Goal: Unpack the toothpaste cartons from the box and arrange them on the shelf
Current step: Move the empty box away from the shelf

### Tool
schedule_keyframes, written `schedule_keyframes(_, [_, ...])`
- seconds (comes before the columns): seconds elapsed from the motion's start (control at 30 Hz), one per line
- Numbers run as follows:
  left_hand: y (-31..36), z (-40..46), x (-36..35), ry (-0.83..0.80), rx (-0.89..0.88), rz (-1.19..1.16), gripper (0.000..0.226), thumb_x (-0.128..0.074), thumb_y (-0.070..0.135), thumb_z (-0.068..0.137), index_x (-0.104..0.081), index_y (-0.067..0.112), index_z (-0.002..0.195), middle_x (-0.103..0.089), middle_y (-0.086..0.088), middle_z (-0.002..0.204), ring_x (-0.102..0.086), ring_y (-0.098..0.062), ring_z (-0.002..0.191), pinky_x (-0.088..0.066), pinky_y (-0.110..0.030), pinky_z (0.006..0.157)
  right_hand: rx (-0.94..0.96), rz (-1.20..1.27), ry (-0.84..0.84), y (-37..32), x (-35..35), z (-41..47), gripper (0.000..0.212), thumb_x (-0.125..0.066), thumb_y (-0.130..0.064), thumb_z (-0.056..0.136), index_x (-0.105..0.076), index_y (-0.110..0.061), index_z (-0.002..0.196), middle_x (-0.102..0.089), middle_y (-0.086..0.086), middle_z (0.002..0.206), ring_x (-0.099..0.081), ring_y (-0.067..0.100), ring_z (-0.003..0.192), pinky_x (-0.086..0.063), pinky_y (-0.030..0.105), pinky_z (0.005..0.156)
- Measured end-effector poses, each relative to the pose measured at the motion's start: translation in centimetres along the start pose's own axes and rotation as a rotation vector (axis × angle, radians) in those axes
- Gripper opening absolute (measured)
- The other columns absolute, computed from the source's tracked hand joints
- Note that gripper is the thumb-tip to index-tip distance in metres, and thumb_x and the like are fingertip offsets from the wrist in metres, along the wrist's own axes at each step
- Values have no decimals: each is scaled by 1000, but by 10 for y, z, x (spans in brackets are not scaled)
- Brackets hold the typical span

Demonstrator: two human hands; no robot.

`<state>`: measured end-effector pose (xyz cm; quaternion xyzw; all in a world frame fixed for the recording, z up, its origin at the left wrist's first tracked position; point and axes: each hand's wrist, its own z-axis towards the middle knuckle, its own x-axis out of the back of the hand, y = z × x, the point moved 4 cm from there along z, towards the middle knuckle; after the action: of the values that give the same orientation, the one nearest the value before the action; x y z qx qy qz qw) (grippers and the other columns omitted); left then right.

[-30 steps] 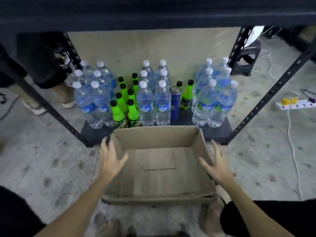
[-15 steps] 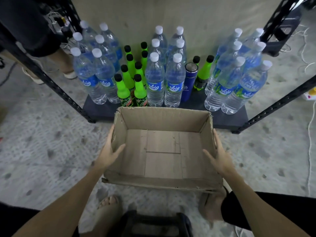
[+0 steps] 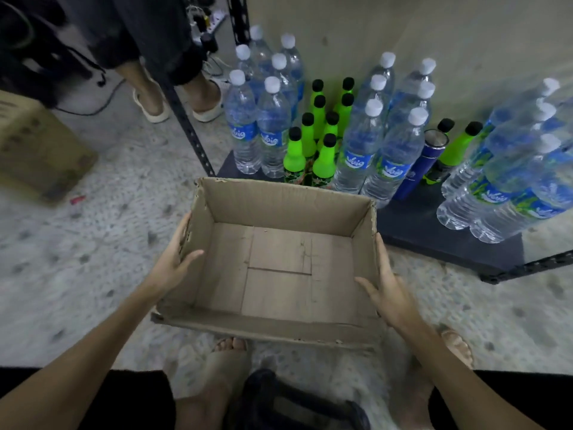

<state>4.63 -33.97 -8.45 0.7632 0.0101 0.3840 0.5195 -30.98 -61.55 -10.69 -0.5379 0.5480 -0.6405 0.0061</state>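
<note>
An open brown cardboard box (image 3: 285, 203) sits in front of me at the foot of the shelf, and its inside is bare, with no toothpaste cartons in view. My left hand (image 3: 173, 262) holds the box's left wall, thumb inside and fingers outside. My right hand (image 3: 387, 290) holds the right wall the same way. The black bottom board of the shelf (image 3: 434, 231) lies just behind the box.
Several water bottles (image 3: 387, 159), green bottles (image 3: 324, 156) and a blue flask (image 3: 424, 162) crowd the bottom board. A black shelf post (image 3: 189, 128) stands left of the box. Another person's legs (image 3: 148, 97) and a second carton (image 3: 34, 147) are at the left. My feet (image 3: 229, 358) and a dark stool (image 3: 294, 405) are below.
My hands went from hovering beside the box to holding its side walls. The view has dropped and swung left, so the upper shelf is out of sight.
</note>
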Motion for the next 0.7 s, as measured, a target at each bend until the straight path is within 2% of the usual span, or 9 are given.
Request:
schedule_keyframes(0.1, [-24, -25, 47, 87, 31, 15, 83, -59, 7, 98, -6, 17, 161, -7, 14, 165, -10, 4, 150, -15, -10, 118, 114, 17, -49, -44, -31, 17, 104, -70, -31, 92, 11, -48, 155, -36, -11, 153, -58, 35, 126, -51, 42, 98])
schedule_keyframes(0.13, [-31, -33, 58, 104, 46, 9, 83, -59, 7, 98, -6, 18, 162, -7, 14, 166, -10, 4, 151, -15, -13, 119, 136, 20, -71, -56, -42, 24, 105, -71, -32, 92, 11, -48, 155, -36, -11, 154, -59, 35, 124, -52, 42, 96])
schedule_keyframes(0.23, [-53, -55, 85, 156, 48, 28, 85, -61, 11, 97, -5, 17, 162, -10, 13, 166, -10, 7, 151, -16, -9, 118, 177, -52, -142, -84, -71, 42, 109, -73, -38, 89, 13, -48, 155, -59, 14, 141, -68, 40, 102, -52, 35, 79])
schedule_keyframes(0.3, [-72, -69, 100, 189, 68, 36, 87, -62, 12, 96, -5, 14, 162, -10, 8, 167, -10, 9, 150, -16, -8, 118, 207, -108, -180, -102, -87, 53, 109, -73, -38, 89, 14, -47, 155, -56, 12, 143, -67, 40, 102, -42, 29, 72])
schedule_keyframes(0.37, [-93, -83, 113, 225, 121, 14, 88, -63, 14, 96, -5, 14, 161, -10, 3, 168, -11, 7, 151, -16, -15, 121, 242, -104, -230, -125, -104, 61, 110, -73, -36, 90, 16, -50, 153, -42, 3, 156, -62, 40, 115, -44, 30, 79])
schedule_keyframes(0.43, [-113, -97, 124, 251, 169, -1, 90, -65, 15, 96, -3, 16, 162, -9, 3, 169, -11, -3, 153, -16, -30, 125, 298, -119, -249, -147, -122, 70, 111, -73, -33, 90, 16, -49, 153, -30, -3, 161, -58, 40, 122, -44, 30, 84])
schedule_keyframes(0.53, [-138, -113, 134, 270, 210, 40, 97, -67, 17, 95, 4, 16, 161, -1, -1, 170, -6, -14, 156, -14, -42, 127, 329, -149, -277, -174, -148, 81, 113, -75, -33, 88, 15, -48, 154, -27, -5, 162, -52, 39, 129, -46, 36, 97])
schedule_keyframes(0.6, [-148, -120, 137, 276, 228, 60, 101, -68, 18, 94, 7, 15, 161, 3, -1, 170, -4, -16, 156, -12, -39, 126, 325, -128, -319, -182, -165, 84, 115, -77, -33, 87, 16, -50, 153, -22, -7, 163, -47, 38, 135, -44, 41, 105])
schedule_keyframes(0.7, [-153, -125, 142, 293, 211, 71, 100, -68, 10, 93, 6, 13, 159, 4, 4, 165, -3, -9, 152, -9, -24, 122, 288, -84, -356, -182, -181, 86, 117, -80, -35, 83, 12, -48, 155, -17, -10, 164, -40, 32, 142, -38, 39, 109])
